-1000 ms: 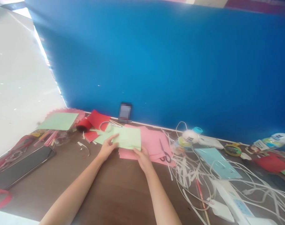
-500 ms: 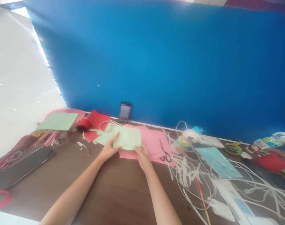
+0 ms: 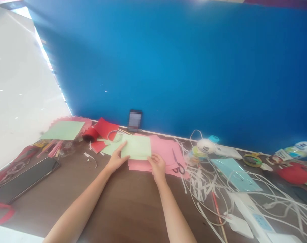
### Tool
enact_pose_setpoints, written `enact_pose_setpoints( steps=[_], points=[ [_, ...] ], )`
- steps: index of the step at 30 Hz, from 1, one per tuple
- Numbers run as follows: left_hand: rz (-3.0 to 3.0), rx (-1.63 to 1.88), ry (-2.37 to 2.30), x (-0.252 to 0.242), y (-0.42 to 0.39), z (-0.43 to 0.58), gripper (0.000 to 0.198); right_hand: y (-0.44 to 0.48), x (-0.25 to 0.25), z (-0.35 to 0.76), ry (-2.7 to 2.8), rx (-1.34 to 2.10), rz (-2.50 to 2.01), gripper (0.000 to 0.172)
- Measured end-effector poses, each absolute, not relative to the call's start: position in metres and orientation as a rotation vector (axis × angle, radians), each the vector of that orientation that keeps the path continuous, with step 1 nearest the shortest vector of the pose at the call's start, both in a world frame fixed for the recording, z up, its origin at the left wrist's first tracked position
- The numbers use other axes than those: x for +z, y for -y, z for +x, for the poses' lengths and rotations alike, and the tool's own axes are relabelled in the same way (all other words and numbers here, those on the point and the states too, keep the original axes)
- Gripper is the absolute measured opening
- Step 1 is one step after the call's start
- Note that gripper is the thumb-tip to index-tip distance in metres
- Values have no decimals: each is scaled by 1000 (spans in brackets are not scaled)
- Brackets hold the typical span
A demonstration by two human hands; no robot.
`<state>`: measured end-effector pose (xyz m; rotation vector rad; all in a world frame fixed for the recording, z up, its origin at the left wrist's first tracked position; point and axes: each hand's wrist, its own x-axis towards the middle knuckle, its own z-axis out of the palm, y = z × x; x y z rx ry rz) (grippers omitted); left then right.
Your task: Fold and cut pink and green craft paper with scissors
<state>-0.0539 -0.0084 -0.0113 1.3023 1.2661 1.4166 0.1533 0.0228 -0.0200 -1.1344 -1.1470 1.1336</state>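
Observation:
A light green sheet of paper (image 3: 136,147), which looks folded, is between my two hands above the pink sheets (image 3: 165,152). My left hand (image 3: 116,161) grips its left edge, thumb along the bottom and fingers behind. At the lower right corner, my right hand (image 3: 157,165) pinches the paper with thumb and fingertips. More pale green paper (image 3: 110,148) lies to the left, under a roll of clear tape (image 3: 114,135). Scissors with dark handles (image 3: 178,167) rest on the pink sheets, right of my right hand.
On the left are a smartphone (image 3: 27,179), a red ribbon roll (image 3: 90,134) and a green sheet (image 3: 63,130). To the right lie a bottle (image 3: 205,145), a light blue packet (image 3: 235,173), paper strips, tangled white cables and a power strip (image 3: 251,211). A blue panel (image 3: 168,67) stands behind.
My right hand has shifted slightly right along the lower edge to the green paper's corner, its fingers more raised. My left hand stays at the left edge.

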Motion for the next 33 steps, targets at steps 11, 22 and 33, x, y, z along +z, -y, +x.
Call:
enact_pose_setpoints(
  steps=[11, 22, 33],
  points=[
    [1983, 1475, -1385, -11, 24, -41, 29, -22, -18, 156, 1535, 715, -1130, 39],
    [2256, 858, -1274, -14, 25, -38, 38, -12, -15, 154, 2352, 148, -1210, 33],
    [2447, 664, -1768, -24, 24, -35, 43, -33, 2, 194, 1781, -125, -1815, 31]
  ],
)
